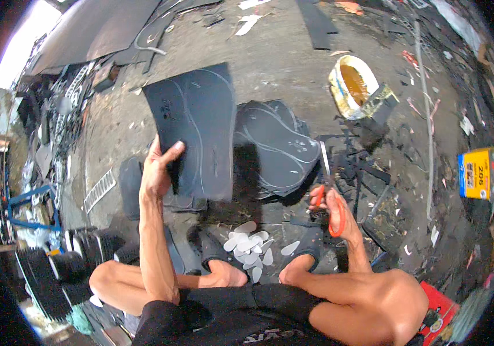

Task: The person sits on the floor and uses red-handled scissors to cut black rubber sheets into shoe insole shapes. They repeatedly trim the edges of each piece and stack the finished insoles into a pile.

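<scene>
Grimy workshop floor, head view: hands apart, marked black sheet held up left of centre.
Left hand grips the sheet near its lower left edge, thumb on its face; right hand is closed round orange-handled scissors, tip beside the stack of marked sheets. Whether the blades are parted: cannot tell. Risks, judged: the one-sided grip could let the far corners sag or twist; scissors swung inward could scratch the stack or reach the left fingers. Sheet's top edge free, bare floor beyond it; dark scraps and the bucket crowd the right, pale oval pieces the near side.
</scene>
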The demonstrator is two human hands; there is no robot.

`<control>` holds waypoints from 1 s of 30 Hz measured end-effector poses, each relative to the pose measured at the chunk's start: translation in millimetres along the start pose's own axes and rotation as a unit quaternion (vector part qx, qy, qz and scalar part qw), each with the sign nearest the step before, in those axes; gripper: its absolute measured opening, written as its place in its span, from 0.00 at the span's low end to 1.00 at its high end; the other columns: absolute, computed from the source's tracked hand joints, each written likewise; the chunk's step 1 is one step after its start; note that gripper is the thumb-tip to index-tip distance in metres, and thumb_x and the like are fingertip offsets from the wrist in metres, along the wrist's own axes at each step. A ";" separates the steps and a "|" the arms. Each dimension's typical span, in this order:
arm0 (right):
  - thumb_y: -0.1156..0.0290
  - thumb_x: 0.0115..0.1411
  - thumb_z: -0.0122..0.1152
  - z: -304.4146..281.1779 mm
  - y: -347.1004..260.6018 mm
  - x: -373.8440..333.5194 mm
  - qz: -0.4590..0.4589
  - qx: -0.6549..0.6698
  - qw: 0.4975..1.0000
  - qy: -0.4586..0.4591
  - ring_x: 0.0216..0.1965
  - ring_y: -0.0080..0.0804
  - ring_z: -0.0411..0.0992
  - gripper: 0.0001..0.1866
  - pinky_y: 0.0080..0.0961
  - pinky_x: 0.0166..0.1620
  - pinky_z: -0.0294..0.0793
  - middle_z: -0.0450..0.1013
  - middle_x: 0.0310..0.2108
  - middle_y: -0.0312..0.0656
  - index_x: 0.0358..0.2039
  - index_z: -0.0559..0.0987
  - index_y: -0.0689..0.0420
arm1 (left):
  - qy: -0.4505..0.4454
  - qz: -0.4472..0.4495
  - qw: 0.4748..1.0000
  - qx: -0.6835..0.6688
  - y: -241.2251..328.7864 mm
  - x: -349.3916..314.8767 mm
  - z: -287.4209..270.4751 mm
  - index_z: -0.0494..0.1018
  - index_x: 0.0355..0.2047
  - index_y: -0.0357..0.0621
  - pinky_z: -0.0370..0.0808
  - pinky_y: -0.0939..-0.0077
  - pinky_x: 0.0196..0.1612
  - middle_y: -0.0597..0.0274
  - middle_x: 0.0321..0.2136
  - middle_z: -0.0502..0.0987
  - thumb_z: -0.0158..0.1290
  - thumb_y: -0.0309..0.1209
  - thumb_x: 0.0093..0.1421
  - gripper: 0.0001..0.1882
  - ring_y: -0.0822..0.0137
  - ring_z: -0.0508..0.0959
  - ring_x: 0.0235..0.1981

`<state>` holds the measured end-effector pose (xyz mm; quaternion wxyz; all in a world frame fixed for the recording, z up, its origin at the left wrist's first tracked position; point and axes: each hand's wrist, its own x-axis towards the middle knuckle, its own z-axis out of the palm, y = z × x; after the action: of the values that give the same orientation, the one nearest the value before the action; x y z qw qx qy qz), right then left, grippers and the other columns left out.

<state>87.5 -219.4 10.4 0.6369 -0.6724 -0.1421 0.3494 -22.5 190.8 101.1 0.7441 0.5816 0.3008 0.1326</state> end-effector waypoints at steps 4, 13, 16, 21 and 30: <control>0.48 0.75 0.42 -18.1 -33.3 5.8 -0.059 -0.080 0.995 -0.029 0.39 0.34 0.76 0.28 0.32 0.48 0.75 0.75 0.38 0.44 0.51 0.74 0.63 | -0.118 -0.094 0.988 0.015 -23.8 -18.5 87.5 0.68 0.62 0.41 0.74 0.65 0.57 0.62 0.51 0.79 0.62 0.24 0.59 0.30 0.64 0.78 0.51; 0.45 0.73 0.45 -46.9 -48.9 0.2 -0.094 -0.259 0.961 0.033 0.29 0.60 0.67 0.30 0.44 0.37 0.69 0.70 0.29 0.61 0.40 0.72 0.66 | -0.222 -0.127 0.959 0.119 -55.0 -37.4 122.6 0.76 0.52 0.42 0.75 0.73 0.48 0.69 0.40 0.81 0.65 0.29 0.60 0.20 0.73 0.78 0.41; 0.45 0.74 0.44 -47.5 -65.6 -5.2 -0.040 -0.304 0.952 -0.024 0.27 0.61 0.66 0.29 0.46 0.35 0.68 0.69 0.25 0.58 0.37 0.73 0.63 | -0.232 -0.108 0.952 0.170 -55.9 -33.4 115.1 0.78 0.47 0.42 0.74 0.75 0.44 0.71 0.36 0.80 0.65 0.29 0.60 0.16 0.75 0.76 0.38; 0.48 0.74 0.45 -42.5 -62.7 -16.1 -0.012 -0.271 0.962 -0.040 0.24 0.58 0.65 0.28 0.45 0.32 0.67 0.67 0.21 0.55 0.32 0.73 0.63 | -0.250 -0.137 0.939 0.192 -51.1 -26.6 104.7 0.78 0.39 0.43 0.70 0.77 0.35 0.76 0.28 0.76 0.64 0.28 0.60 0.09 0.80 0.73 0.29; 0.47 0.74 0.46 -56.2 -42.7 -29.3 0.017 -0.286 0.958 0.020 0.20 0.39 0.60 0.32 0.41 0.28 0.65 0.61 0.16 0.49 0.23 0.71 0.63 | -0.310 -0.189 0.914 0.183 -64.5 -19.6 106.3 0.80 0.42 0.42 0.73 0.76 0.42 0.74 0.31 0.80 0.66 0.26 0.57 0.12 0.76 0.77 0.33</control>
<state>114.0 -274.3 56.6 0.4150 -0.8356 -0.2119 0.2909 16.2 77.9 61.0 0.6914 0.6522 0.1786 -0.2544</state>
